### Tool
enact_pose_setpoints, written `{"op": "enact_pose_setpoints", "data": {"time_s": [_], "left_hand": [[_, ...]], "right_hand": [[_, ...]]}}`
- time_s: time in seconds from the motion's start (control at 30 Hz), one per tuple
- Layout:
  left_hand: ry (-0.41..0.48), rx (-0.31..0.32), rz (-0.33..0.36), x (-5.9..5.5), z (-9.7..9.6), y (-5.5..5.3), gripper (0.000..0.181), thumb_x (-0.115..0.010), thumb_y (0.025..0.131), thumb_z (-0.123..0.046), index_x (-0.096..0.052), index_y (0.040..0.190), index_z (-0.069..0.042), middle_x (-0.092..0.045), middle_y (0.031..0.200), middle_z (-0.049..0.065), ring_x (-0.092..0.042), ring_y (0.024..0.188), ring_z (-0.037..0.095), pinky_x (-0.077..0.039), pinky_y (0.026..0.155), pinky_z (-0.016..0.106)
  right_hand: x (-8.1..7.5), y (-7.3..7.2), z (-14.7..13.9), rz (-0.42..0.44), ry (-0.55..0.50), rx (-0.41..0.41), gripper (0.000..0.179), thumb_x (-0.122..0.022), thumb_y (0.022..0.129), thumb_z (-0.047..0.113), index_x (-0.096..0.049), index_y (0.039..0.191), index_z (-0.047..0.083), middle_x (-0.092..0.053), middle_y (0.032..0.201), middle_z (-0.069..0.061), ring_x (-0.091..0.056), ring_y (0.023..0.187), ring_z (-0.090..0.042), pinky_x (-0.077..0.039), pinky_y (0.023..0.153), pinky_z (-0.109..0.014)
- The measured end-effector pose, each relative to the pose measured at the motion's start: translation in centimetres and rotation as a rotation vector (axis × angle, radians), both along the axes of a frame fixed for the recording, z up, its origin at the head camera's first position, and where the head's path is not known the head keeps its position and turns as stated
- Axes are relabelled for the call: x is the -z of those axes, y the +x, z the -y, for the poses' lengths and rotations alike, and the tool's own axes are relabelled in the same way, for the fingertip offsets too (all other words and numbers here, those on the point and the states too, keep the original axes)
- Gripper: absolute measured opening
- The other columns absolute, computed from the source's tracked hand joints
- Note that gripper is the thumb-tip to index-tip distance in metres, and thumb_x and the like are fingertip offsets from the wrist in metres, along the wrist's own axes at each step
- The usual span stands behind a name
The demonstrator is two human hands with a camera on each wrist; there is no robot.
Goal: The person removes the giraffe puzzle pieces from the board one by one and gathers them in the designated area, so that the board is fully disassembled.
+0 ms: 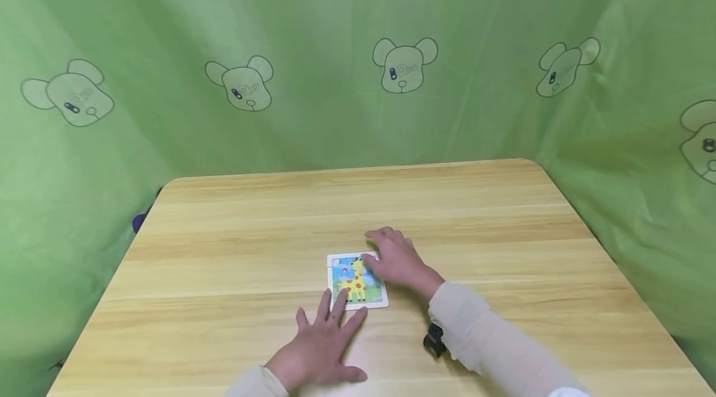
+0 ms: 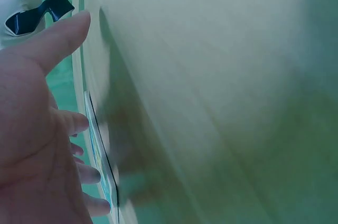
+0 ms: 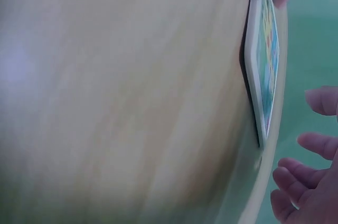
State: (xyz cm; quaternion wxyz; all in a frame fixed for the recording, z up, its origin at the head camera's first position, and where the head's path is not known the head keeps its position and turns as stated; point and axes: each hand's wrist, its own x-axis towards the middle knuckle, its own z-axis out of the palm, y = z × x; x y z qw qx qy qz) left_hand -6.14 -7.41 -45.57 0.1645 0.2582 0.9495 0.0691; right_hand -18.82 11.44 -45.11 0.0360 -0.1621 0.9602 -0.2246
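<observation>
The left hand (image 1: 321, 347), fingers spread and released, is at the near edge of the giraffe board (image 1: 358, 285), which lies on the table (image 1: 224, 273). By its far right corner, the right hand (image 1: 398, 262) hovers, fingers loose.

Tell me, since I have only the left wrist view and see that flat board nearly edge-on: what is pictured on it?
Observer: In the head view, the board shows a yellow giraffe with reddish spots.
Operator: And where is the right hand relative to it?
Observer: In the head view, the right hand is at its upper right corner, the thumb overlapping the picture; I cannot tell whether it touches.
</observation>
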Motion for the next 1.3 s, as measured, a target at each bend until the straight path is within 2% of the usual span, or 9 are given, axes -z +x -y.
{"op": "enact_pose_setpoints", "data": {"time_s": [0.2,0.5,0.63,0.83,1.07,1.3], "left_hand": [[-0.043,0.013,-0.030,0.4,0.0,0.0,0.103,-0.055,0.068,-0.079,-0.017,0.151,-0.032,-0.009,0.158,0.016,-0.011,0.141,0.045,-0.027,0.090,0.078],[-0.074,0.018,-0.051,-0.1,0.2,-0.3,0.105,-0.056,0.067,-0.078,-0.018,0.152,-0.027,-0.013,0.157,0.016,-0.016,0.140,0.045,-0.030,0.090,0.075],[-0.066,0.020,-0.036,-0.1,0.3,-0.5,0.107,-0.056,0.066,-0.079,-0.021,0.151,-0.024,-0.013,0.157,0.016,-0.017,0.140,0.044,-0.030,0.090,0.075],[-0.061,0.009,-0.010,0.0,0.6,-0.4,0.110,-0.058,0.065,-0.079,-0.021,0.151,-0.022,-0.012,0.157,0.016,-0.017,0.140,0.044,-0.028,0.091,0.076],[-0.055,0.011,-0.018,-0.1,0.5,-0.4,0.111,-0.058,0.064,-0.079,-0.020,0.151,-0.022,-0.012,0.157,0.016,-0.017,0.140,0.044,-0.028,0.091,0.076],[-0.048,0.012,-0.004,0.0,0.7,-0.5,0.112,-0.058,0.064,-0.079,-0.019,0.152,-0.023,-0.010,0.158,0.015,-0.015,0.141,0.044,-0.027,0.091,0.077]], "right_hand": [[-0.1,0.4,1.2,0.023,-0.058,-0.062,0.048,-0.064,0.087,0.030,-0.056,0.129,0.008,-0.055,0.122,-0.011,-0.051,0.111,-0.027,-0.043,0.095,-0.045],[0.2,0.2,2.7,0.048,-0.066,-0.173,0.045,-0.069,0.084,0.025,-0.060,0.124,0.007,-0.055,0.116,-0.007,-0.051,0.105,-0.022,-0.044,0.092,-0.039],[0.3,0.2,3.2,0.069,-0.054,-0.189,0.042,-0.069,0.084,0.026,-0.062,0.121,0.008,-0.055,0.114,-0.006,-0.050,0.104,-0.022,-0.044,0.092,-0.040],[0.8,0.3,3.9,0.050,0.000,-0.205,0.037,-0.066,0.085,0.031,-0.066,0.116,0.010,-0.057,0.111,-0.004,-0.050,0.100,-0.022,-0.039,0.086,-0.040],[1.1,0.4,4.0,0.026,0.014,-0.204,0.042,-0.067,0.084,0.034,-0.065,0.117,0.007,-0.056,0.110,-0.004,-0.049,0.099,-0.021,-0.040,0.085,-0.039],[0.9,0.6,4.1,0.008,0.027,-0.244,0.048,-0.069,0.083,0.036,-0.064,0.118,0.004,-0.055,0.109,-0.005,-0.048,0.095,-0.019,-0.043,0.079,-0.032]]}}
